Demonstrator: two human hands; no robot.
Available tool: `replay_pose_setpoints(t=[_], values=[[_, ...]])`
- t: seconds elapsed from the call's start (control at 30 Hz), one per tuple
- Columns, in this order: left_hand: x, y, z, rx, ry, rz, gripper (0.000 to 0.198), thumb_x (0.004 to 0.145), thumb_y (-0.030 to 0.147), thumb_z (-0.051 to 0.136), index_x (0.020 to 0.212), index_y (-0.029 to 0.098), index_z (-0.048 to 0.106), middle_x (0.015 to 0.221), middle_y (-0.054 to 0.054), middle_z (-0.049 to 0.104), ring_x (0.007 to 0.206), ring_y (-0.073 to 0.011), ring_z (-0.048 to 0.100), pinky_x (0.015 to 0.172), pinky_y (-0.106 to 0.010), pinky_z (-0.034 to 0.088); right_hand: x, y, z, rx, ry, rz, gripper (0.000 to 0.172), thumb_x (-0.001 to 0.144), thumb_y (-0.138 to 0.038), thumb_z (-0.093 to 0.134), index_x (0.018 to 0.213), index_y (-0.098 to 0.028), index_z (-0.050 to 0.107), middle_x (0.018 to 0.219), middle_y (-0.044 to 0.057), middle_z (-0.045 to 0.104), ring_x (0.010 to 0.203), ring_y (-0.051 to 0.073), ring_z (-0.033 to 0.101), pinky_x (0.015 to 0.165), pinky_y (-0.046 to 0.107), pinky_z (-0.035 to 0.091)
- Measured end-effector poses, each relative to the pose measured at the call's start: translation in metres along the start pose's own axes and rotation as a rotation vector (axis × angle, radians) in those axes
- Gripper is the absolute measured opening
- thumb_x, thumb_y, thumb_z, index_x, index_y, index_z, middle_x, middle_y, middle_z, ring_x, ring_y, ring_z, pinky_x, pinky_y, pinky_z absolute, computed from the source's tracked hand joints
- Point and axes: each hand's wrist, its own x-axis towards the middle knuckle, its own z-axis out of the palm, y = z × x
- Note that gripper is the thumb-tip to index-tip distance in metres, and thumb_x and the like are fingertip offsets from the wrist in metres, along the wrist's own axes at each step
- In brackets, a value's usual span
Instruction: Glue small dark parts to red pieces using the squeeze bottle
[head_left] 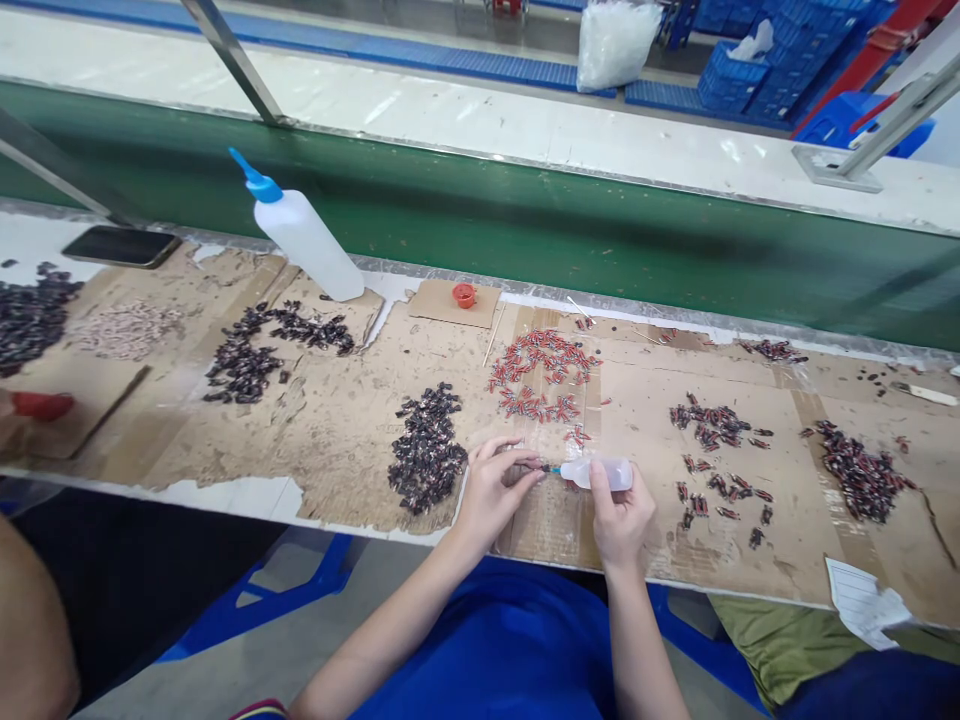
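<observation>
Over cardboard [337, 440], left fingers [511, 459] pinch mostly hidden part [546, 467]; right fingers [601, 490] grip small bottle [580, 472].

head view: wearer's head, facing forward and down
surface [341, 425]: seen from above
left hand [491, 490], right hand [624, 512]: near

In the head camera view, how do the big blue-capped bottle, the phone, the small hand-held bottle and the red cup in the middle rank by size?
1. Big blue-capped bottle
2. Phone
3. Small bottle, partly covered by the right hand
4. Red cup
</observation>
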Motion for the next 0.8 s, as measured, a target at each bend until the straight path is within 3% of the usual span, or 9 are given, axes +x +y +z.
replay_pose_setpoints(t=[0.27, 0.47, 0.63, 0.8], values=[[0.0, -0.001, 0.001, 0.001, 0.01, -0.002, 0.011, 0.075, 0.021, 0.074, 0.085, 0.025, 0.072, 0.084, -0.001, 0.075, 0.106, -0.0254, 0.063, 0.095, -0.046, 0.043, 0.0, 0.005, -0.001, 0.065, 0.057, 0.047, 0.035, 0.076, -0.053, 0.063, 0.068, -0.019, 0.058, 0.058, -0.001, 0.061, 0.053, 0.015, 0.055, 0.053, 0.026, 0.045], [-0.002, -0.001, -0.001, 0.017, 0.0, 0.036, 0.014, 0.076, 0.023, 0.074, 0.09, 0.025, 0.072, 0.091, -0.003, 0.075, 0.107, -0.026, 0.061, 0.095, -0.045, 0.042, 0.011, 0.014, -0.011, 0.225, 0.357, 0.073, 0.036, 0.069, -0.047, 0.072, 0.082, -0.018, 0.054, 0.071, 0.0, 0.062, 0.061, 0.015, 0.061, 0.059, 0.028, 0.05], [-0.002, 0.007, 0.005, 0.14, 0.028, 0.213, 0.015, 0.084, 0.017, 0.065, 0.094, 0.026, 0.071, 0.1, -0.003, 0.073, 0.113, -0.0273, 0.055, 0.096, -0.048, 0.037, 0.023, 0.015, -0.019, 0.262, 0.286, 0.035, 0.051, 0.057, -0.034, 0.082, 0.086, -0.023, 0.041, 0.083, 0.002, 0.067, 0.086, 0.021, 0.07, 0.087, 0.04, 0.052], [0.004, 0.015, 0.021, 0.293, -0.053, 0.325, 0.021, 0.084, 0.007, 0.058, 0.088, 0.024, 0.07, 0.115, -0.007, 0.067, 0.125, -0.0326, 0.043, 0.095, -0.052, 0.035, 0.022, 0.019, -0.019, 0.236, 0.214, 0.081, 0.053, 0.06, -0.033, 0.081, 0.094, -0.023, 0.041, 0.102, 0.012, 0.07, 0.102, 0.025, 0.068, 0.092, 0.045, 0.051]])
